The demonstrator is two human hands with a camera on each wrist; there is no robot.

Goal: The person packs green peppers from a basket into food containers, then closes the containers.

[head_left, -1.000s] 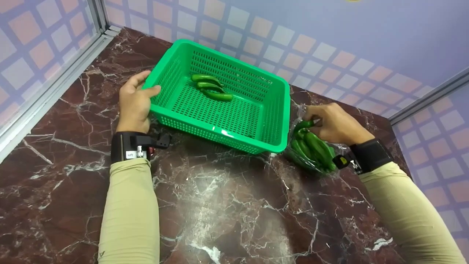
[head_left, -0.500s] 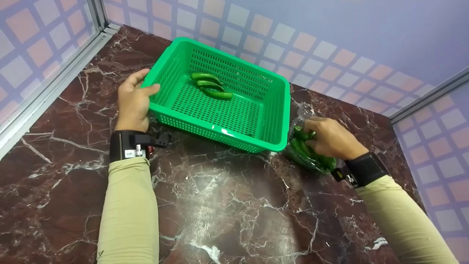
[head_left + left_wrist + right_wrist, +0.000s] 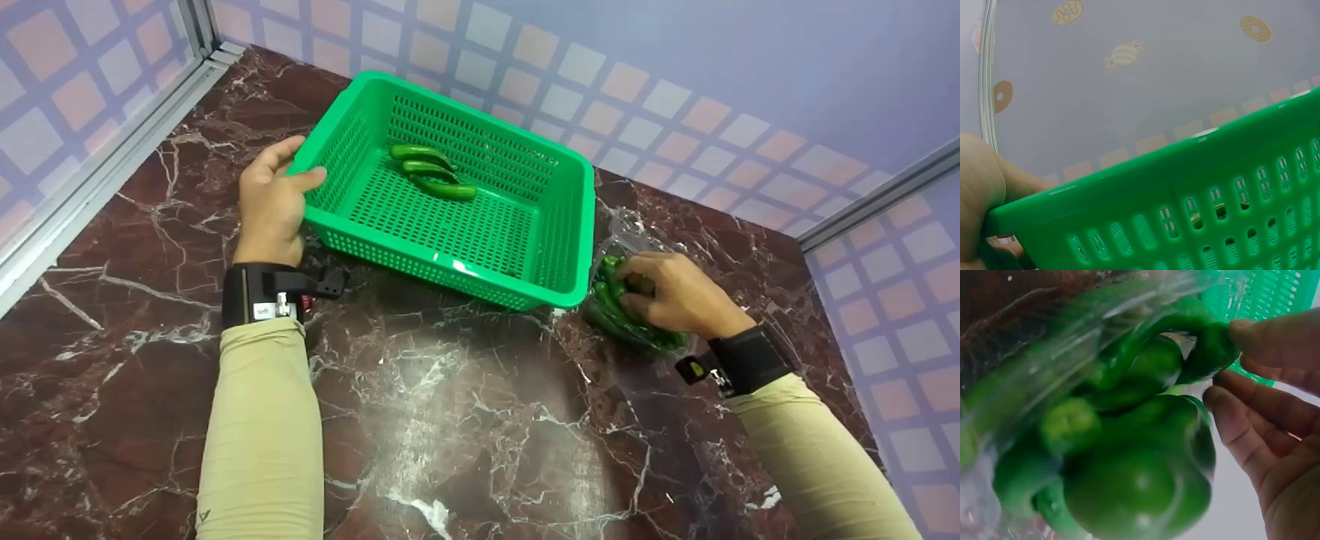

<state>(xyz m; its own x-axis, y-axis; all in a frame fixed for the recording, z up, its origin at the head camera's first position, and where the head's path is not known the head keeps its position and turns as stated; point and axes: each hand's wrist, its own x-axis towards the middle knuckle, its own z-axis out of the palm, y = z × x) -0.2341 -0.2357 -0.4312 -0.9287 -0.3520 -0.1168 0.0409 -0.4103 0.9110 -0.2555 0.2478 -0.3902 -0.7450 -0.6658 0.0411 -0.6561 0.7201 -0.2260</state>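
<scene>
My left hand [image 3: 270,202] grips the left rim of a green perforated plastic basket [image 3: 427,262], thumb over the inside edge. Three slim green peppers [image 3: 450,192] lie close together on the basket floor, toward the back left. Right of the basket, a clear plastic bag [image 3: 628,225] holds several more green peppers. My right hand [image 3: 679,292] reaches into the bag's mouth, over the peppers. In the right wrist view, its fingertips pinch the end of a dark green pepper [image 3: 1210,351]; other peppers fill the bag below, partly behind the film.
The table [image 3: 465,420] has a dark red marbled top. Behind the basket stands a tile-patterned wall [image 3: 600,112], with another wall on each side. A metal frame strip [image 3: 112,169] runs along the left edge.
The right hand lifted off a pepper by the bag's mouth and moved lower over the heap, fingers closing on a pepper. Left hand and basket stay in place; the view shifts slightly.
</scene>
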